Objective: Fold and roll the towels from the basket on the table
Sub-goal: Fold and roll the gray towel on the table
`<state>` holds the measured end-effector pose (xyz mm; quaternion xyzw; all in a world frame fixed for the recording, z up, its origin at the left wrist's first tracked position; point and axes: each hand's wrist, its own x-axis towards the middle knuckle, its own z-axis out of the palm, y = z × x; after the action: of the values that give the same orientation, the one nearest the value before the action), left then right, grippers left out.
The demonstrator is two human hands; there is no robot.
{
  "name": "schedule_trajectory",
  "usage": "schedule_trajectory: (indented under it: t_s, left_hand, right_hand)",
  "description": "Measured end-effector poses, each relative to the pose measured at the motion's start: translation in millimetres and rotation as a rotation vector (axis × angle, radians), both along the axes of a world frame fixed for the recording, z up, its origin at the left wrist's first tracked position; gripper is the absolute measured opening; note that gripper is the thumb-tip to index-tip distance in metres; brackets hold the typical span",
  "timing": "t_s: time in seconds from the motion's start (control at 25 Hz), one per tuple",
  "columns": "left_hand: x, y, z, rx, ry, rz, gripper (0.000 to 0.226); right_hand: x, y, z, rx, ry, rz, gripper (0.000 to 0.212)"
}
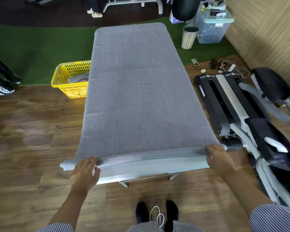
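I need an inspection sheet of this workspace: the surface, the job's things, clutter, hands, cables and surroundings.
Surface: table, covered by the towel; only its near edge shows.
Job's things: grey towel spread flat, near edge rolled into a thin roll; yellow basket on the floor at the left, holding grey cloth.
Clutter: nothing seen on the table.
Hands: left hand and right hand rest on the roll's ends.
Cables: white cord by the feet; wires on the floor at the right.
Surroundings: exercise machine, bin, plastic box.
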<state>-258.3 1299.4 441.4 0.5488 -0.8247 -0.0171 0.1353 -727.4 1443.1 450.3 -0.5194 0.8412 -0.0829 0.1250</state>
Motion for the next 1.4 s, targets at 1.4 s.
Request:
schedule_trajectory:
  t_s: [1.4]
  left_hand:
    - [2, -18, 14, 0.133, -0.061, 0.085, 0.025]
  right_hand:
    - [-3, -16, 13, 0.081, 0.072, -0.021, 0.024]
